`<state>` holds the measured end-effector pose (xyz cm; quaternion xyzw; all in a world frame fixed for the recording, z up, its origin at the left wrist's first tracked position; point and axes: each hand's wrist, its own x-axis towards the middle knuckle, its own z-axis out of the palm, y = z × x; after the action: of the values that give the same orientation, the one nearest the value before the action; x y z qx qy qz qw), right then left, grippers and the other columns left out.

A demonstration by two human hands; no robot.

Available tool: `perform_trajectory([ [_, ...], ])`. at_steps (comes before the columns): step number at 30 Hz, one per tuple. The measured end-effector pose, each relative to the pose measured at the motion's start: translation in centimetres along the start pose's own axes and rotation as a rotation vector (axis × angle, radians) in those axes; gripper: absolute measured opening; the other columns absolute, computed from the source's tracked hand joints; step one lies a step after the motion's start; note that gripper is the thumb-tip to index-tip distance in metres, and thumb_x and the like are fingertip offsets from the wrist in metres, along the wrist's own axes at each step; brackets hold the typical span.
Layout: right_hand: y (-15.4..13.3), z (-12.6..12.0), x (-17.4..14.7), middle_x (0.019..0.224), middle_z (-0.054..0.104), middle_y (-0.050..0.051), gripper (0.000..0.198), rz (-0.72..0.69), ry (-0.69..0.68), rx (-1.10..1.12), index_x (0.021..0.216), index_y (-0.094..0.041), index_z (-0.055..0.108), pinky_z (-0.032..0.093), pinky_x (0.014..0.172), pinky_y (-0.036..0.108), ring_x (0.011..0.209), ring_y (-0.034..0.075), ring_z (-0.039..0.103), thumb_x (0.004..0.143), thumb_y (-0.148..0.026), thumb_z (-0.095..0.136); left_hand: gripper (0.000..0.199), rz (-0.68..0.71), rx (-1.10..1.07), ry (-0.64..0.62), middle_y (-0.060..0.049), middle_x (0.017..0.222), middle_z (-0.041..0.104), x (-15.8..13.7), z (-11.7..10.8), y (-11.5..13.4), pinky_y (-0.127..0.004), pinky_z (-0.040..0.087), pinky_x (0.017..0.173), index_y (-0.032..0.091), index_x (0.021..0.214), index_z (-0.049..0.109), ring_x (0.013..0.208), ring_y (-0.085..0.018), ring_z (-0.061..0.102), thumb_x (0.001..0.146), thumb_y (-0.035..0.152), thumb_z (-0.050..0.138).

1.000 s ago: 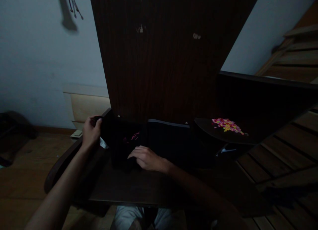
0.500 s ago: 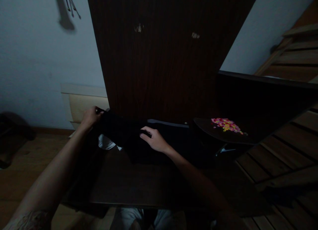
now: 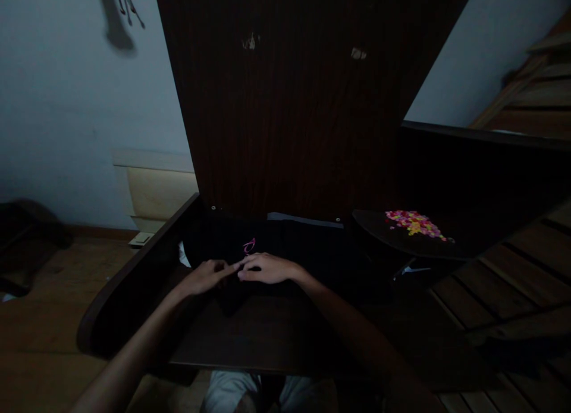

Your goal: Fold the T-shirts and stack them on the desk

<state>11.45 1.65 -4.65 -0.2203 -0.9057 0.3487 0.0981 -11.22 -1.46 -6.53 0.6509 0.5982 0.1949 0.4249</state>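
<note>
A black cloth is spread over a dark wooden desk, and a small pink loop-like mark or thread shows on it. My left hand rests on the cloth's near left part, index finger stretched to the right. Against its fingertip lies my right hand, fingers extended to the left and thumb apart, also on the cloth. No gripped fold can be made out under either hand; the dimness hides the cloth's edges.
On a rounded shelf to the right lies a heap of pink, red and yellow small pieces. Below it is a pale, scissors-like object. White material shows at the cloth's left. A raised side panel bounds the desk.
My left hand has let go of the cloth's far left corner and moved right and nearer, meeting my right hand. The cloth's left part now lies lower, and the pink mark has come into view.
</note>
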Motion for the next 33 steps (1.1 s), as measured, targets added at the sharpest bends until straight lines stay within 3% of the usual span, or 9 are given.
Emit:
perform_trajectory([
  [4, 0.5, -0.9, 0.1, 0.117, 0.069, 0.009, 0.025, 0.021, 0.142, -0.086, 0.103, -0.016, 0.071, 0.044, 0.100, 0.032, 0.111, 0.017, 0.063, 0.099, -0.023, 0.047, 0.049, 0.028, -0.222, 0.069, -0.001, 0.068, 0.064, -0.4, 3.0, -1.5, -0.028, 0.044, 0.059, 0.015, 0.091, 0.068, 0.063, -0.017, 0.060, 0.064, 0.056, 0.072],
  [7, 1.4, -2.1, -0.2, 0.118, 0.069, 0.011, 0.025, 0.094, 0.170, -0.271, 0.107, -0.015, 0.069, 0.043, 0.101, 0.036, 0.112, 0.021, 0.061, 0.086, -0.007, 0.057, 0.061, -0.010, -0.419, 0.156, 0.000, 0.074, 0.064, -0.5, 3.7, -1.9, -0.028, 0.047, 0.062, 0.015, 0.118, 0.061, 0.066, -0.016, 0.061, 0.061, 0.038, 0.072],
  [9, 2.0, -2.8, -0.5, 0.117, 0.069, 0.011, 0.035, 0.124, 0.110, -0.353, 0.109, -0.015, 0.069, 0.043, 0.101, 0.037, 0.112, 0.022, 0.061, 0.079, -0.002, 0.058, 0.069, 0.006, -0.451, 0.123, -0.002, 0.085, 0.068, -0.8, 3.2, -1.7, -0.028, 0.049, 0.067, 0.019, 0.131, 0.055, 0.073, -0.016, 0.064, 0.064, 0.029, 0.066],
  [13, 2.8, -3.5, -1.0, 0.113, 0.071, 0.008, 0.036, 0.155, 0.071, -0.451, 0.106, -0.019, 0.070, 0.030, 0.113, 0.049, 0.113, 0.022, 0.061, 0.077, -0.003, 0.056, 0.066, 0.084, -0.298, 0.034, -0.006, 0.105, 0.073, -1.7, 0.4, -0.9, -0.032, 0.053, 0.074, 0.024, 0.132, 0.059, 0.087, -0.020, 0.067, 0.067, 0.027, 0.057],
  [16, 3.0, -3.8, -1.2, 0.108, 0.073, 0.006, 0.029, 0.157, 0.117, -0.499, 0.104, -0.020, 0.071, 0.022, 0.116, 0.053, 0.108, 0.022, 0.064, 0.085, -0.009, 0.052, 0.055, 0.125, -0.190, 0.128, -0.006, 0.107, 0.074, -2.0, -2.5, -0.7, -0.036, 0.054, 0.076, 0.022, 0.119, 0.070, 0.091, -0.024, 0.068, 0.067, 0.031, 0.056],
  [21, 3.2, -4.8, -0.9, 0.101, 0.074, 0.009, 0.026, 0.188, 0.174, -0.561, 0.101, -0.018, 0.072, 0.022, 0.114, 0.053, 0.102, 0.025, 0.064, 0.094, -0.036, 0.055, 0.052, 0.078, -0.074, 0.622, -0.007, 0.105, 0.075, -1.9, -6.2, -0.8, -0.037, 0.056, 0.076, 0.018, 0.122, 0.068, 0.086, -0.025, 0.069, 0.076, 0.031, 0.047],
  [25, 3.7, -5.8, 0.3, 0.112, 0.069, 0.014, 0.034, 0.272, 0.281, -0.620, 0.116, -0.014, 0.067, 0.035, 0.104, 0.044, 0.111, 0.027, 0.058, 0.093, -0.037, 0.058, 0.054, 0.142, 0.194, 0.989, -0.008, 0.130, 0.066, -1.0, -7.2, -0.2, -0.040, 0.048, 0.100, 0.019, 0.134, 0.059, 0.113, -0.025, 0.063, 0.081, 0.025, 0.045],
  [29, 4.9, -6.4, 1.7, 0.120, 0.066, 0.014, 0.038, 0.378, 0.341, -0.623, 0.125, -0.015, 0.061, 0.037, 0.101, 0.040, 0.116, 0.026, 0.054, 0.097, -0.039, 0.051, 0.056, 0.191, 0.404, 1.001, -0.013, 0.135, 0.061, 1.3, -7.6, -0.4, -0.041, 0.043, 0.106, 0.016, 0.139, 0.052, 0.123, -0.027, 0.058, 0.086, 0.028, 0.043],
  [33, 6.6, -6.3, 2.6, 0.126, 0.063, 0.012, 0.033, 0.477, 0.300, -0.605, 0.126, -0.015, 0.060, 0.036, 0.102, 0.038, 0.119, 0.025, 0.052, 0.099, -0.028, 0.046, 0.056, 0.042, 0.601, 0.871, -0.021, 0.130, 0.061, 3.4, -7.5, -1.0, -0.044, 0.048, 0.097, 0.009, 0.140, 0.049, 0.114, -0.033, 0.062, 0.090, 0.032, 0.038],
])
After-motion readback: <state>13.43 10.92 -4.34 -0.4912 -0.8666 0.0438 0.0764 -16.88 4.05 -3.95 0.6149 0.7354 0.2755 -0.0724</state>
